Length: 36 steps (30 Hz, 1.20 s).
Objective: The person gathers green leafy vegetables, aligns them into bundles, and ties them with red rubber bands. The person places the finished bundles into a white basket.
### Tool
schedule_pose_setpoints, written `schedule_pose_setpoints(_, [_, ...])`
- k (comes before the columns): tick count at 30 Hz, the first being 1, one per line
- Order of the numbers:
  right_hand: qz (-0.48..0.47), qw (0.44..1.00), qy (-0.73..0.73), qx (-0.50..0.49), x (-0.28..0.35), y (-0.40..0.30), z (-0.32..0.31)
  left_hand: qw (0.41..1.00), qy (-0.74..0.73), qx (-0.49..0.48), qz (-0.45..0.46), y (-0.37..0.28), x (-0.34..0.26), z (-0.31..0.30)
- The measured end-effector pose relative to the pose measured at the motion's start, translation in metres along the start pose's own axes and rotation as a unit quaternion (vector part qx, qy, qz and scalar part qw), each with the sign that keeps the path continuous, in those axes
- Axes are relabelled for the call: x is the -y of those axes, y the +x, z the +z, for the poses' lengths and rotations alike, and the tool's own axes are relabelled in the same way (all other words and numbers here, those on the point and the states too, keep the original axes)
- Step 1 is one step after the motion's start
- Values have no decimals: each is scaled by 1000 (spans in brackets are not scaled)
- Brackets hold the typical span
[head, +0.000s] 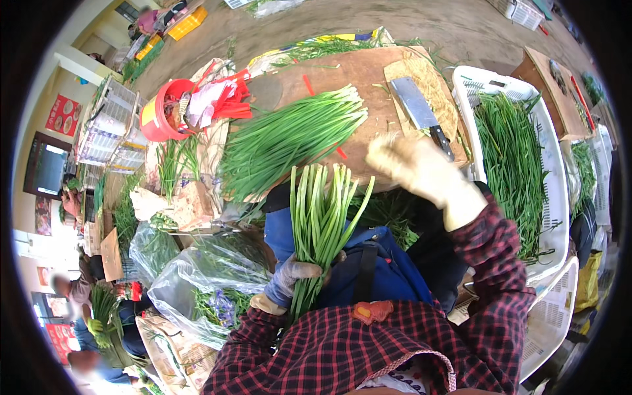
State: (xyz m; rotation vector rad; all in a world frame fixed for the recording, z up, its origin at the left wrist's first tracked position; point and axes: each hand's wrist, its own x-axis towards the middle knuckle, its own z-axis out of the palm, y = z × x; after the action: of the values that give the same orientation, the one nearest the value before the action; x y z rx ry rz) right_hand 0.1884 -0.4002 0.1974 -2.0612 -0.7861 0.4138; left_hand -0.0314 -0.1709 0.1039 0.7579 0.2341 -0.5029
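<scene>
My left hand (295, 280), in a grey work glove, is closed around a bunch of green garlic chives (321, 222), held upright over my lap with the pale cut ends up. My right hand (402, 165), in a cream glove and blurred, is raised near the board's front edge; its fingers are too blurred to read. Beyond it a cleaver (414, 103) with a black handle lies on a tan pad (447, 94). A larger pile of chives (296, 133) lies across the wooden board (365, 64), its pale ends to the right.
A white plastic crate (558, 207) of dark green chives stands at the right. A red bucket (160, 116) with red strips stands at the board's left. Clear plastic bags (187, 276) with greens lie at the left front. Other people work at the far left and upper left.
</scene>
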Motion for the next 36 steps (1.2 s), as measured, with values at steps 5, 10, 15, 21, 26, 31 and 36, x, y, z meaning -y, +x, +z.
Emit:
schedule_pose_setpoints(5, [36, 986, 151, 65, -26, -2, 62, 999, 5, 36, -28, -2, 6, -14])
schedule_pose_setpoints(10, [-21, 994, 97, 55, -19, 2, 53, 996, -70, 48, -20, -4, 8, -20])
schedule_pose_setpoints(15, [-127, 982, -86, 110, -4, 30, 34, 986, -100, 123, -44, 0, 7, -31])
schedule_pose_setpoints(21, [-290, 939, -72, 171, -6, 21, 49, 987, -129, 94, -14, -5, 16, -30])
schedule_pose_setpoints(26, [-212, 976, 22, 55, -22, 12, 72, 989, -124, 80, 14, -7, 3, -13])
schedule_pose_setpoints(31, [-228, 774, -566, -172, -25, 50, 5, 983, -161, 84, 10, -10, 19, -24])
schedule_pose_setpoints(36, [56, 750, -503, -427, -19, 73, -149, 983, -165, 77, 22, -8, 19, -23])
